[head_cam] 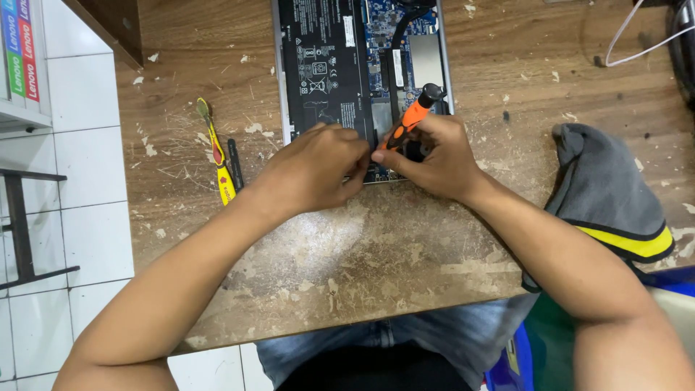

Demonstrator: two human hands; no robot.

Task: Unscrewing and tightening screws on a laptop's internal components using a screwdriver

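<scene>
An opened laptop (326, 65) lies bottom-up on a worn wooden table (362, 246), its black battery and blue circuit board exposed. My right hand (434, 159) grips an orange-and-black screwdriver (416, 112), its tip pointing down at the laptop's near edge. My left hand (315, 166) rests on that same edge, fingers curled and pinched close to the screwdriver's tip. What the fingers pinch is hidden.
A yellow-and-red handled tool (217, 156) and a slim black tool (235, 163) lie left of the laptop. A grey cloth with a yellow stripe (612, 195) sits at the right. A white cable (637, 36) curls at the top right. White tiled floor lies beyond the left edge.
</scene>
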